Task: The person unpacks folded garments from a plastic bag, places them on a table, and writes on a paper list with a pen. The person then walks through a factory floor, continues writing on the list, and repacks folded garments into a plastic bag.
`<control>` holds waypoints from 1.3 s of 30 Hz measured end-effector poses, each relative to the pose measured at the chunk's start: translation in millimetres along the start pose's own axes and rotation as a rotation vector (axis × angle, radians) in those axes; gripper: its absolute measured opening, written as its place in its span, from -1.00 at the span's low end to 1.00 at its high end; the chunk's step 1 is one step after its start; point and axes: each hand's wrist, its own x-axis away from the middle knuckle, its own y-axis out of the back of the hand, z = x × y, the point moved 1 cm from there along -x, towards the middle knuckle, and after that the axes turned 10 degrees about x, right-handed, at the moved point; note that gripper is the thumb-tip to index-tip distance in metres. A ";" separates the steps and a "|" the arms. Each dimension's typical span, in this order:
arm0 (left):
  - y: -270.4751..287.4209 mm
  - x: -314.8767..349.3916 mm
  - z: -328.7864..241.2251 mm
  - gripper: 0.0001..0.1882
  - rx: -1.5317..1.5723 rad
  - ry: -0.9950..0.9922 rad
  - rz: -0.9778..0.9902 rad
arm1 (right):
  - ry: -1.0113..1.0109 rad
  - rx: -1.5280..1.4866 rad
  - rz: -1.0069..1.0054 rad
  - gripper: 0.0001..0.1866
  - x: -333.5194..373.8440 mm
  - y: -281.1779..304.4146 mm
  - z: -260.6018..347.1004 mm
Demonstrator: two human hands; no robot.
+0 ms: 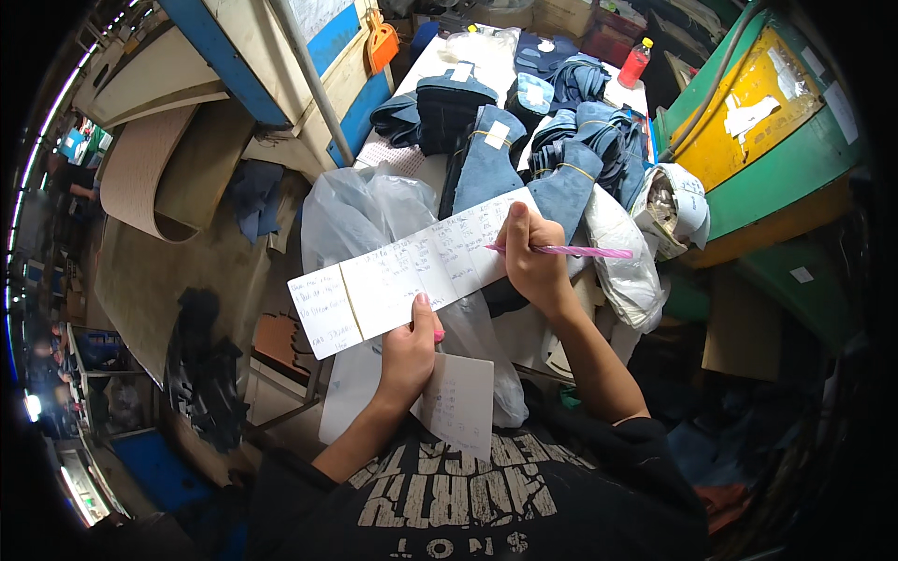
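Observation:
A long white strip of paper or folded notebook [388, 280], covered in handwriting, lies slantwise in front of me. A thin yellowish band goes round it near its left end. My left hand [408, 360] grips its lower edge, thumb on top. Something small and pink [439, 335], too small to name, shows beside those fingers. Below hangs another written sheet [458, 397]; whether it joins the strip I cannot tell. My right hand [536, 265] is closed round a pink pen [594, 251], its tip near the strip's right part.
Bundles of blue-grey cut pieces [491, 154], some banded, cover the table beyond. A clear plastic bag [351, 210] lies at left, a white sack [625, 271] at right. A red bottle [635, 65] stands at the back, near a green and yellow machine [748, 103].

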 end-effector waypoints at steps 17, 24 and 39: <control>-15.8 -24.5 17.9 -0.59 -0.021 0.044 0.023 | 0.305 0.145 0.002 -0.69 -10.5 -9.1 -1.4; -17.2 -23.9 14.0 -0.60 -0.054 0.092 0.008 | 0.238 0.236 0.070 -0.61 3.1 -7.5 7.0; -16.5 -23.8 15.5 -0.59 -0.064 0.094 0.020 | 0.244 0.295 0.046 -0.64 8.9 -7.9 11.8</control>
